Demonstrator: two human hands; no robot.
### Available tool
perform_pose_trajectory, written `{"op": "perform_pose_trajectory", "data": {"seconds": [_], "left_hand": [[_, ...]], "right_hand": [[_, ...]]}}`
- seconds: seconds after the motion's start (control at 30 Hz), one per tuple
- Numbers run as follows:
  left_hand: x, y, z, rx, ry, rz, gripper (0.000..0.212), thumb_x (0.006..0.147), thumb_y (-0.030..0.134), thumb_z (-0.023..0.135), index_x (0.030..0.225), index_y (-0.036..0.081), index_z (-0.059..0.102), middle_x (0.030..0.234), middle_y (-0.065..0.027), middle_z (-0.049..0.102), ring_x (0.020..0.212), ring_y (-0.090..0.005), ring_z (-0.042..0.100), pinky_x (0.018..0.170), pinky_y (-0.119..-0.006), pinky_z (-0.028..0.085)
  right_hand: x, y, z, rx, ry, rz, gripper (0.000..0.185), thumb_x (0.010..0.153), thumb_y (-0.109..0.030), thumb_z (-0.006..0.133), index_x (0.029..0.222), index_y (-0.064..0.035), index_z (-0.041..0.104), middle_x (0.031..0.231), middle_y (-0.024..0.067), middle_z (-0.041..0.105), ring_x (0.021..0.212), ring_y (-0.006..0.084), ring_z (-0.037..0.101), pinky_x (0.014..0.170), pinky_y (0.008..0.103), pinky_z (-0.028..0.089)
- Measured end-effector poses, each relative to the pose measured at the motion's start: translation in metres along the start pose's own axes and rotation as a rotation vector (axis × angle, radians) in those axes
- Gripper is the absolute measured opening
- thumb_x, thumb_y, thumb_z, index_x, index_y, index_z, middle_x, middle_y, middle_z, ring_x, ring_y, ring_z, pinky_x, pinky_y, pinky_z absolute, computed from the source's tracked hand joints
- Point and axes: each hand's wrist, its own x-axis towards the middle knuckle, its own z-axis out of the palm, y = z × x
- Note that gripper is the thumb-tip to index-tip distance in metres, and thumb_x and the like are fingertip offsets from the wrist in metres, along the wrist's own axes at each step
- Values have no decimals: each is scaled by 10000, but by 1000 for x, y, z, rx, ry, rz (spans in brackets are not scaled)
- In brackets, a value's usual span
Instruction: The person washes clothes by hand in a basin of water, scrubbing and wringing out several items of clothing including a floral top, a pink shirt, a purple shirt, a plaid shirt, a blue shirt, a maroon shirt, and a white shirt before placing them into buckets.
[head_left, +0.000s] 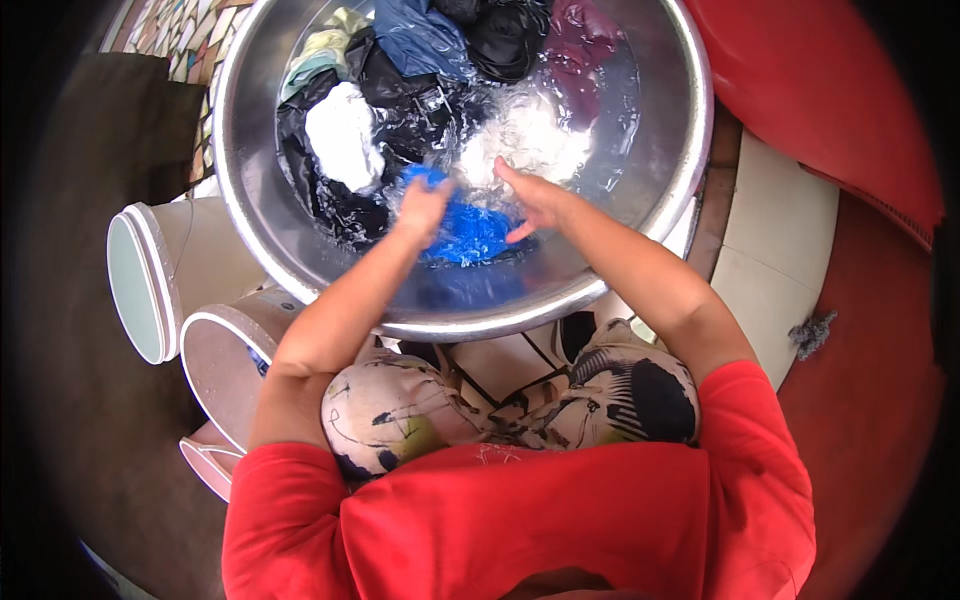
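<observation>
A large round metal basin (652, 202) holds water and several pieces of cloth. My left hand (425, 204), blurred, grips part of a blue cloth (472, 234) near the basin's near side. Over the right side of that cloth is my right hand (531, 201), thumb and fingers apart, holding nothing. White cloth (525, 142) lies in the water just beyond it. Another white cloth (343, 136) sits at the left on black cloth (405, 127). Farther off are a pale yellow-green cloth (322, 54), a dark blue one (420, 36) and a maroon one (577, 45).
Left of the basin, a lidded plastic bucket (217, 240) and an open one (225, 367) lie on their sides, with a pink container (210, 461) below them. A large red object (810, 82) stands at the upper right. A grey scouring pad or similar tangle (812, 334) lies at the right.
</observation>
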Motion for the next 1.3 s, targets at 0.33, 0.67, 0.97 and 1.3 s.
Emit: {"op": "perform_pose_trajectory", "data": {"seconds": [0.33,0.67,0.97,1.3], "left_hand": [[-89,94,30,102,-331,647,358,878,357,558,949,7,563,835,-110,630,768,-189,586,713,-324,461],[39,-24,-13,303,232,-103,510,818,356,585,1151,-27,532,1033,-246,612,945,-334,612,821,-396,472],[-114,123,23,3,-384,928,295,865,308,600,910,17,582,783,-129,623,712,-209,584,665,-325,459],[42,-32,-24,-42,-7,-232,476,836,416,551,988,-31,609,816,-162,647,756,-273,643,626,-436,508]], "right_hand": [[39,21,-16,760,-644,-606,364,927,-401,362,925,-100,566,853,75,611,727,183,582,699,336,498],[-8,-6,-36,200,258,-160,503,851,-482,540,1250,-184,469,1286,97,454,1211,213,392,900,552,364],[6,-4,-39,751,-800,-433,485,901,-493,354,1014,-67,557,953,132,602,896,257,581,811,424,465],[-7,-8,-36,320,355,-265,337,901,-292,509,1175,-96,524,1177,70,544,1102,254,489,882,482,404]]}}
